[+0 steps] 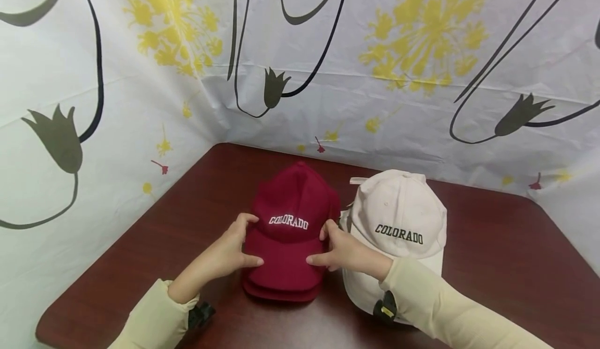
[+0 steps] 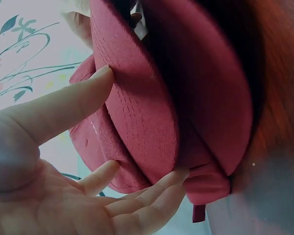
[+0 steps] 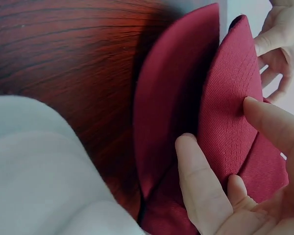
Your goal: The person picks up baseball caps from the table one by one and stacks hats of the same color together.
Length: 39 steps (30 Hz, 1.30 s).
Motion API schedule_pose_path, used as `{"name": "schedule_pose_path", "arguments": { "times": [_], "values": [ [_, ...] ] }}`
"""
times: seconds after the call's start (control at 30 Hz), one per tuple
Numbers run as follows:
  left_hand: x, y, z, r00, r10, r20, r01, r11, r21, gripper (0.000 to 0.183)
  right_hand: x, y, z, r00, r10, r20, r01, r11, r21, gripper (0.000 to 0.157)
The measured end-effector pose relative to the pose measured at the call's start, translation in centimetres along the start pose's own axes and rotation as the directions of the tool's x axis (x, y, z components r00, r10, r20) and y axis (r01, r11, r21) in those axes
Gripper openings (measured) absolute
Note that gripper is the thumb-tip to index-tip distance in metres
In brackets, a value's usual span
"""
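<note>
Two red baseball caps are stacked on the table, the upper red cap [image 1: 288, 198] lettered COLORADO in white. Beneath it, the brim of the lower red cap [image 3: 159, 103] shows with a gap between the two brims. My left hand [image 1: 229, 247] holds the upper cap's left side, thumb on top of the brim and fingers along its edge. On the other side my right hand [image 1: 344, 247] pinches the brim, its thumb on top and a finger reaching into the gap below. A white cap [image 1: 398, 213] lettered COLORADO in black stands just right of the red ones, partly behind my right forearm.
The dark reddish-brown table [image 1: 187, 208] has rounded corners. Behind it and at the sides hangs a white sheet [image 1: 323, 109] with flower prints. A light strap [image 1: 358, 181] sticks out behind the white cap.
</note>
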<state>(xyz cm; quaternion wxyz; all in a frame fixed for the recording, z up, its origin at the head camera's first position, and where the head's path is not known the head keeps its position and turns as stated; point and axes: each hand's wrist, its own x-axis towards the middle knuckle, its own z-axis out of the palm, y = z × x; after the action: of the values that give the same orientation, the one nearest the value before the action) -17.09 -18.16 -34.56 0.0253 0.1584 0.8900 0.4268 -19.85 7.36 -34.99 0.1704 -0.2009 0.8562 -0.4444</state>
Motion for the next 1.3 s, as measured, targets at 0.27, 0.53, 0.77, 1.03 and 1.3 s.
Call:
{"name": "schedule_pose_path", "arguments": {
  "times": [0.27, 0.53, 0.77, 1.03, 1.3],
  "values": [
    [0.0, -0.3, 0.8, 0.996, -0.039, 0.078, 0.037, 0.999, 0.035, 0.069, -0.2, 1.0, 0.6, 0.997, 0.038, 0.062, -0.041, 0.998, 0.053, 0.044],
    [-0.1, -0.9, 0.6, 0.987, -0.035, 0.159, 0.024, 0.997, 0.067, 0.066, 0.0, 1.4, 1.2, 0.992, 0.089, 0.086, -0.095, 0.993, 0.07, 0.044],
    [0.1, -1.3, 0.6, 0.984, -0.006, 0.177, -0.009, 0.996, 0.084, 0.065, 0.0, 1.5, 1.3, 0.993, 0.088, 0.085, -0.088, 0.996, 0.001, 0.044],
    [0.3, -1.2, 0.7, 0.984, -0.002, 0.176, -0.031, 0.982, 0.186, 0.066, 0.2, 1.7, 1.4, 0.993, 0.074, 0.095, -0.064, 0.992, -0.106, 0.046],
    [0.2, -0.9, 0.9, 0.986, -0.022, 0.163, -0.015, 0.976, 0.218, 0.065, 0.3, 1.7, 1.5, 0.993, 0.065, 0.1, -0.049, 0.986, -0.159, 0.048]
  ]
}}
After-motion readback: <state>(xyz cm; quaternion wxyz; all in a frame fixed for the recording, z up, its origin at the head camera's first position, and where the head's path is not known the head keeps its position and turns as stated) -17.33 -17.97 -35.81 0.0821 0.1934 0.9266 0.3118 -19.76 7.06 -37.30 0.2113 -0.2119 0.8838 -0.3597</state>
